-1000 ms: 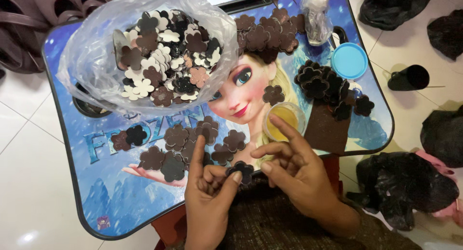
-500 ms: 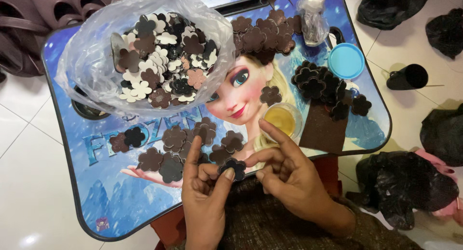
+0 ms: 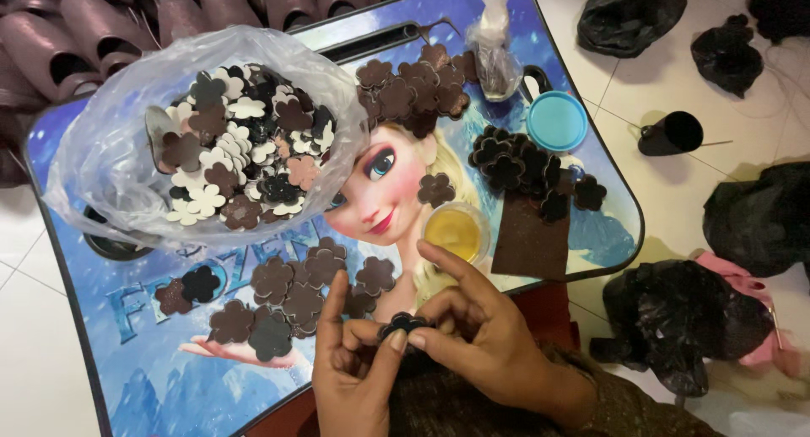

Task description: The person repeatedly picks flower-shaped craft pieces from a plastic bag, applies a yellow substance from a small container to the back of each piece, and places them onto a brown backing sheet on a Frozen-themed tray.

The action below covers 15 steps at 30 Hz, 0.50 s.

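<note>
Between the earlier view and this one, both hands have drawn a little nearer to me and the right index finger has curled down from its raised pose. Left hand (image 3: 354,378) and right hand (image 3: 481,344) meet at the near edge of the blue picture-printed lap table (image 3: 152,386), thumbs and fingertips pinched together on one small dark flower-shaped cut-out (image 3: 403,325); neither hand is slack.

I judge the step in hand to be pressing or aligning this piece. To do it well I would keep the petals square between the pads and press evenly from both sides, working clear of the small round cup of amber liquid (image 3: 456,231) just beyond the right hand.

Loose brown flower cut-outs (image 3: 295,289) lie to the left of the hands; a clear plastic bag of mixed cut-outs (image 3: 228,142) sits far left, and a blue round lid (image 3: 557,121) far right.
</note>
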Tool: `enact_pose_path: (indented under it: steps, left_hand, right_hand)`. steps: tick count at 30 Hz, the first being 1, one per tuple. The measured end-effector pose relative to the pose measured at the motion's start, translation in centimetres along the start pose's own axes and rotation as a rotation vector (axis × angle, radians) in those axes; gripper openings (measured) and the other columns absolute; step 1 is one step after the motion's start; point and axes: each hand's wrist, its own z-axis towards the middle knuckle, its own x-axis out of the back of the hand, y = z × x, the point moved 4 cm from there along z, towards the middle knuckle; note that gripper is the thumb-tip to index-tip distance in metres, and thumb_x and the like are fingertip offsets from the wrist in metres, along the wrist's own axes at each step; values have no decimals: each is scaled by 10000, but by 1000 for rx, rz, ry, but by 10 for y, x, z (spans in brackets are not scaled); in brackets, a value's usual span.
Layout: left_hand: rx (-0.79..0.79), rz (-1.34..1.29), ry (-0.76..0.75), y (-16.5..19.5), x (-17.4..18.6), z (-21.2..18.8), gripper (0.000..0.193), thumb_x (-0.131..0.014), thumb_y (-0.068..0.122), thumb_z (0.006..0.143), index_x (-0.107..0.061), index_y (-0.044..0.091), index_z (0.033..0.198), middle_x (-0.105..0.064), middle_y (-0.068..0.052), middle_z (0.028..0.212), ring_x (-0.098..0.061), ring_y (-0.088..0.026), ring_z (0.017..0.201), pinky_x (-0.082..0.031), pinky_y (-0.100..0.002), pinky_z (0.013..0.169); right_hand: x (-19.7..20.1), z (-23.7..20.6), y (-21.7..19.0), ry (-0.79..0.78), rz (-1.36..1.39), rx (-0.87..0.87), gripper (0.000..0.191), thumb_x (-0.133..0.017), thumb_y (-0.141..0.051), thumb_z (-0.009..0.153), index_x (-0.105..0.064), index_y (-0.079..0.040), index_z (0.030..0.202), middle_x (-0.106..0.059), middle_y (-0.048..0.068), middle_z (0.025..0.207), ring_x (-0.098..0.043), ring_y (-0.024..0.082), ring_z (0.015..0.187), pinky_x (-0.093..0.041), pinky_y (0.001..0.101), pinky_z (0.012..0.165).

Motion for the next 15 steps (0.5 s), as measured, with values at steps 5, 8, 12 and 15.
enact_pose_path:
  steps: [5, 8, 12, 15]
  left_hand:
    - [-62, 48, -26, -2, -6, -1, 938, -731, -110, 811, -271, 13, 1619, -634, -13, 765, -616, -78, 745, -505, -212, 757]
    - [-39, 116, -60, -1, -12, 1, 944, -758, -72, 796, -280, 23, 1604, -663, -28, 768, -641, -96, 760, -518, -240, 770]
    - [-87, 369, -61, 16, -3, 4, 859, -772, 28, 818, -356, 33, 1569, -766, -32, 878, -673, -110, 836, -514, -270, 845]
    - [-312, 703, 136, 44, 15, 11, 704, -795, 98, 831, -513, 48, 1474, -790, -26, 980, -670, -144, 882, -503, -300, 887]
  right_hand:
    - [10, -6, 2, 59, -54, 24, 954, -813, 16, 788, -320, -97, 1597, -732, 13, 995, -530, 26, 711, -433, 190, 619]
    - [13, -7, -5, 77, -184, 159, 901, -811, 6, 829, -348, -72, 1598, -732, 24, 929, -632, 49, 816, -504, 197, 725]
    - [31, -4, -14, 229, -212, 74, 910, -805, 20, 776, -385, -91, 1576, -738, 36, 904, -654, 73, 827, -525, 216, 744]
    - [57, -7, -32, 430, -259, 84, 923, -767, 39, 768, -384, -100, 1596, -749, 69, 912, -696, 102, 860, -571, 240, 806]
